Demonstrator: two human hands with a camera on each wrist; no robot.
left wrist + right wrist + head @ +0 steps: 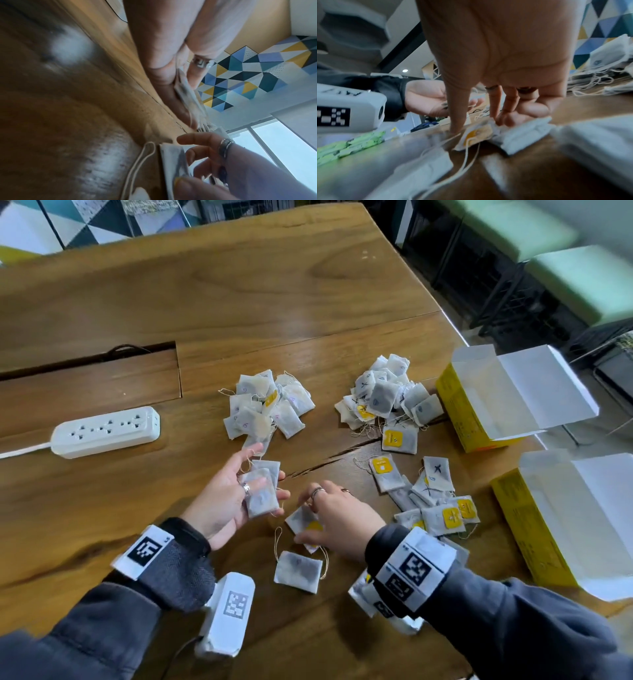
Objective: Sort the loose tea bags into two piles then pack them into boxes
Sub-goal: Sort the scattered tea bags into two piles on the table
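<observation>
Tea bags (pixel 262 491) — left hand (pixel 224 501) | long axis upright

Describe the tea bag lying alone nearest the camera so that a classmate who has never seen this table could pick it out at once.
Start at the wooden table and find the person's two hands near its front edge. Just below the right hand lies one tea bag. Unlike the heaped bags farther back, it lies flat and alone, its string looped round it, touched by neither hand.

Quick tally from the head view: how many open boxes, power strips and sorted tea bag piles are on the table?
Open yellow-and-white cardboard boxes: 2
White plastic power strip: 1
Sorted piles of white paper tea bags: 2
Total: 5
</observation>
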